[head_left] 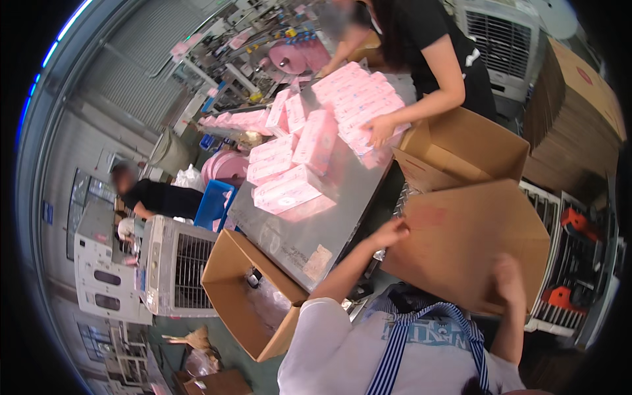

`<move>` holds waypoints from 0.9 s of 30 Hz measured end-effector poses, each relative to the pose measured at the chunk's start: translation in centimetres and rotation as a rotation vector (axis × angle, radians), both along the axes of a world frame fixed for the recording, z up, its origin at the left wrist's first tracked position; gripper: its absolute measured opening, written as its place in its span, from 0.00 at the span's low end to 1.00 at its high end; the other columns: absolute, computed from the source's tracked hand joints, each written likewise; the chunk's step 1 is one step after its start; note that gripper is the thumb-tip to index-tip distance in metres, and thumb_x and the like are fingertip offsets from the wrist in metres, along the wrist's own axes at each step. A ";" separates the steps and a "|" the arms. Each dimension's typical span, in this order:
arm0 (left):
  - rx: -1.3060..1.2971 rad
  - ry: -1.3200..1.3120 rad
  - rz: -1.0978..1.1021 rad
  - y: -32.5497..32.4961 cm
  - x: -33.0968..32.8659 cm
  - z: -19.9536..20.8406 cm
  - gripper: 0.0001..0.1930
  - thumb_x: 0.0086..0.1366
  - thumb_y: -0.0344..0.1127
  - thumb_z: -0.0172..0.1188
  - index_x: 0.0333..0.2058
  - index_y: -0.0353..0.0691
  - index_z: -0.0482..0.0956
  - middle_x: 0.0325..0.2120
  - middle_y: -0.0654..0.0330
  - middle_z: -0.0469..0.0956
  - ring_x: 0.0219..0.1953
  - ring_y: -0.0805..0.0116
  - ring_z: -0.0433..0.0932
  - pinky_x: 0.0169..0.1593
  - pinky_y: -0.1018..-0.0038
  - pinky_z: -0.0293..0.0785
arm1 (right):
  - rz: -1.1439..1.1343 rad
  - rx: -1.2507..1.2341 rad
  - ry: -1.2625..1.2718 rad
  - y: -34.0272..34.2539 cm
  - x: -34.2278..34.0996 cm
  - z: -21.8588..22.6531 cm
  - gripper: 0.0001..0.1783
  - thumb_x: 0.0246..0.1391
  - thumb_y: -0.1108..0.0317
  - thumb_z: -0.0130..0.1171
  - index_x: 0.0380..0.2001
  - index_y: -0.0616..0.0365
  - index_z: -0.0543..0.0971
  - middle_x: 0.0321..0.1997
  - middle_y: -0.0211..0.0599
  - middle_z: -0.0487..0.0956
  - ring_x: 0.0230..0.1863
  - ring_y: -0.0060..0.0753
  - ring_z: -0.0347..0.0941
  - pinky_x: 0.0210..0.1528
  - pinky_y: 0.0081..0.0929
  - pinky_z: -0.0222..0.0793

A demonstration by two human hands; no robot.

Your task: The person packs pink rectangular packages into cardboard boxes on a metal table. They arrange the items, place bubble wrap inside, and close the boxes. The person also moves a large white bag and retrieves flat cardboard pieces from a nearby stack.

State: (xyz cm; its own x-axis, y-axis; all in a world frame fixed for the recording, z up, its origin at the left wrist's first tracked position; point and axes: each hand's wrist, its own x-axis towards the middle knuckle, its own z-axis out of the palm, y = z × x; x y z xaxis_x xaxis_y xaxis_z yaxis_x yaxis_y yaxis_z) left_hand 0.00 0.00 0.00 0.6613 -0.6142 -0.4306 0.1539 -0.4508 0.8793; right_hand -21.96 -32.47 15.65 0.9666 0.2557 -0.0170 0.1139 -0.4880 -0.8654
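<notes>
A brown cardboard box (471,230) stands directly in front of me, with a broad plain side toward me. My left hand (393,232) is at its left edge, the fingers bent against the cardboard. Close to the box's right side is my right hand (509,280), raised and smeared by motion, so its grip is not clear. Just beyond is an open cardboard box (461,146) with its flaps spread. On the metal table (276,237) to the left lie several pink-and-white wrapped packs (293,191). A co-worker's hand (380,130) rests on a larger group of such packs (359,105).
An open carton (253,296) with clear plastic film stands at the table's near left. A roller conveyor (559,263) with orange parts runs along the right, below stacked flat cardboard (573,112). A blue bin (214,205) and another person (161,197) are on the left.
</notes>
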 end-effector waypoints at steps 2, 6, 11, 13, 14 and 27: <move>0.046 0.152 0.090 -0.6 2.6 5.3 0.41 0.61 0.68 0.48 0.64 0.45 0.58 0.64 0.57 0.58 0.66 0.61 0.56 0.63 0.56 0.55 | -0.257 -0.319 -0.170 1.5 0.9 -0.5 0.28 0.45 0.54 0.65 0.50 0.48 0.74 0.59 0.39 0.68 0.64 0.44 0.59 0.68 0.55 0.43; -0.031 0.213 0.164 0.9 -0.5 8.2 0.40 0.61 0.67 0.50 0.61 0.42 0.63 0.57 0.54 0.68 0.60 0.60 0.66 0.57 0.61 0.65 | -0.957 -0.882 0.017 -4.8 -4.0 -8.6 0.46 0.45 0.64 0.66 0.66 0.48 0.55 0.66 0.43 0.61 0.61 0.51 0.62 0.62 0.46 0.56; 0.605 -0.364 0.069 -5.4 -5.6 3.4 0.33 0.61 0.58 0.54 0.55 0.36 0.69 0.46 0.43 0.76 0.48 0.47 0.75 0.52 0.62 0.71 | -1.042 -0.632 0.161 -11.4 -9.8 -17.8 0.38 0.56 0.65 0.57 0.65 0.55 0.51 0.47 0.58 0.76 0.48 0.60 0.73 0.48 0.46 0.70; 0.297 -0.346 0.047 -2.1 -7.5 -1.5 0.31 0.62 0.55 0.56 0.54 0.36 0.70 0.44 0.47 0.78 0.46 0.54 0.78 0.50 0.64 0.71 | -1.153 -0.554 0.300 -12.2 -10.7 -15.0 0.30 0.58 0.64 0.54 0.62 0.56 0.58 0.48 0.57 0.76 0.49 0.60 0.72 0.49 0.44 0.69; 0.006 -0.100 0.160 -1.2 -7.8 -3.4 0.28 0.62 0.51 0.59 0.53 0.36 0.72 0.41 0.54 0.80 0.42 0.65 0.77 0.47 0.68 0.72 | -1.181 -0.466 0.266 -13.7 -12.4 -16.1 0.27 0.59 0.64 0.53 0.59 0.58 0.62 0.49 0.57 0.76 0.50 0.60 0.72 0.49 0.44 0.69; 0.775 -0.409 -0.157 -2.3 1.7 -3.4 0.19 0.61 0.37 0.53 0.49 0.34 0.74 0.54 0.49 0.70 0.52 0.55 0.73 0.52 0.63 0.72 | -1.050 -0.489 0.401 -6.2 -7.2 -18.0 0.22 0.61 0.58 0.50 0.48 0.69 0.70 0.45 0.62 0.75 0.50 0.59 0.71 0.49 0.42 0.67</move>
State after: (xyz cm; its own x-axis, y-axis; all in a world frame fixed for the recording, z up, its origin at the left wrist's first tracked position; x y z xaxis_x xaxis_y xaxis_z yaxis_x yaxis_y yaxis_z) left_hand 1.66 -2.28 -3.36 0.7871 -0.3450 -0.5113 -0.2192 -0.9313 0.2910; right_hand -29.14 -38.65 -2.31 0.6041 -0.7610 -0.2365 -0.7627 -0.4660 -0.4484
